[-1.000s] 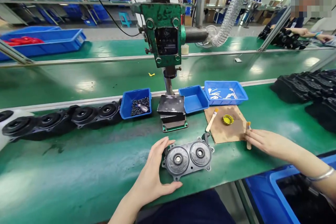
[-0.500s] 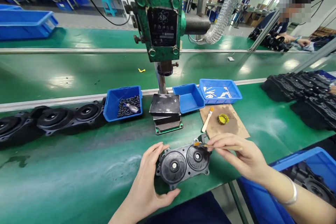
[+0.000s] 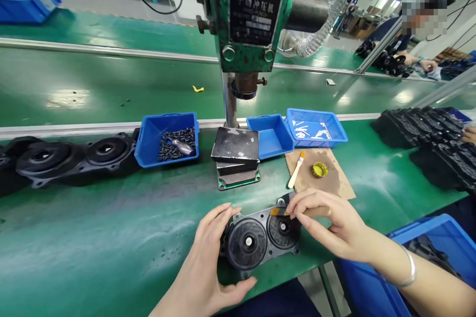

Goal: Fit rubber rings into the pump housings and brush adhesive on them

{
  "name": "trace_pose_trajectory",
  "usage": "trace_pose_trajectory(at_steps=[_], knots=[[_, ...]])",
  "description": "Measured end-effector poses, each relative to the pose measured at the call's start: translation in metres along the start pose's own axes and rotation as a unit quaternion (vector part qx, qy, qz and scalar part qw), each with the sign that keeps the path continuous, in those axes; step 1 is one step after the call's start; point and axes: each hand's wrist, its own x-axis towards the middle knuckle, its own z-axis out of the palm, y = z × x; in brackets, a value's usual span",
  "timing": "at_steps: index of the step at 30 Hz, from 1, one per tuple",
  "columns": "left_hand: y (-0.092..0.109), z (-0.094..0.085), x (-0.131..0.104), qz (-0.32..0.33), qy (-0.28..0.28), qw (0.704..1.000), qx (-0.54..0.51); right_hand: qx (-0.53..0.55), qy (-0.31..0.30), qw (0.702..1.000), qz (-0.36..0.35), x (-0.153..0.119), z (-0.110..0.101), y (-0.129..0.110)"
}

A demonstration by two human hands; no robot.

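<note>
Left hand (image 3: 208, 262) cupped around black twin-hub plate (image 3: 260, 237) at near edge of green bench (image 3: 92, 237); right hand (image 3: 330, 228) pinching small brush (image 3: 278, 211) over its right hub. Behind, green press (image 3: 253, 15) with "SD" nameplate; smaller writing unreadable.

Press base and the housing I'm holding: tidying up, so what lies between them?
Nothing: in the head view only bare green mat runs from the press base to the housing.

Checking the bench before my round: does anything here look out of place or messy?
Only small things: a yellow scrap lies loose on the far belt, and the spare brush sits half off the cardboard. Nothing looks spilled or broken.
</note>
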Motion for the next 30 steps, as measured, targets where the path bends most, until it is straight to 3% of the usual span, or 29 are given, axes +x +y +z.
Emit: trace_pose_trajectory(at_steps=[6,16,25,30], knots=[[0.003,-0.001,0.003,-0.001,0.001,1.000,0.008,-0.072,0.000,0.997,0.005,-0.002,-0.002,-0.004],[0.009,0.000,0.006,-0.022,0.012,0.999,0.025,-0.106,0.007,0.994,0.018,-0.034,-0.009,-0.018],[0.004,0.000,0.008,0.004,0.006,0.999,0.052,-0.122,-0.029,0.988,-0.090,-0.057,0.010,-0.032],[-0.002,0.001,0.005,0.029,0.006,0.999,0.044,-0.125,0.002,0.976,-0.177,-0.056,0.026,-0.032]])
